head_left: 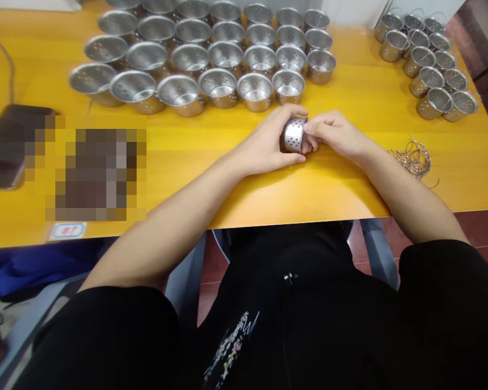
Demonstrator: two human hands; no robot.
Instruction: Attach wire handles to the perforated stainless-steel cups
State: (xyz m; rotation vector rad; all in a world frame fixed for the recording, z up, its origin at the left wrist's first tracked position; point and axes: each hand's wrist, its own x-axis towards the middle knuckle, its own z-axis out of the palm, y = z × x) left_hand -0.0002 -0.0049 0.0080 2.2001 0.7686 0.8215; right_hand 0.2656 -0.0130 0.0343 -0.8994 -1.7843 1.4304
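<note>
My left hand (264,143) is wrapped round a small perforated metal cup (294,134), which lies on its side with its rim turned to the right. Thumb and fingers of my right hand (337,132) are pinched together at that rim. Whatever is between them is too small to make out. To the right, by my forearm, lies a tangled pile of thin bent wires (415,158). Rows of similar perforated cups (255,92) without handles stand upright beyond my hands.
At the far right stands a group of cups with wire handles (434,103). A dark object (12,146) and a pixelated patch are on the left of the yellow table (187,157). A small label (68,231) sticks near the front edge. A cable (11,65) runs at the far left.
</note>
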